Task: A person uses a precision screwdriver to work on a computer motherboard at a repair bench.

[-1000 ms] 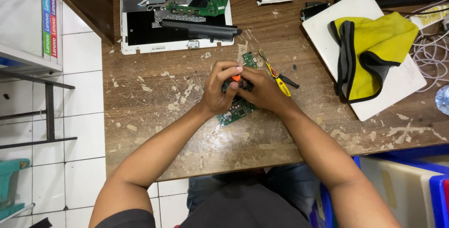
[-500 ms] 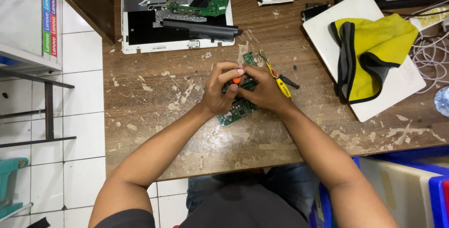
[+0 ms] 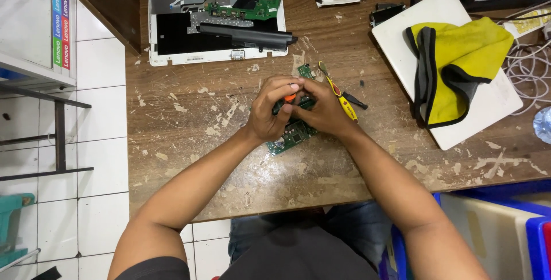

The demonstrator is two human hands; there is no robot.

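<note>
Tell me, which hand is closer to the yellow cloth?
Right. The right hand sits on the green board, on the side toward the yellow cloth; the left hand is beyond it, farther away.

Left hand (image 3: 271,115) and right hand (image 3: 325,109) curled together, fingertips touching, forearms converging from below

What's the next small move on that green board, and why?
Probably keep the board pinned flat and finish working the orange-tipped tool. Both the left hand and right hand are closed over it on the table, hiding the contact point.
</note>
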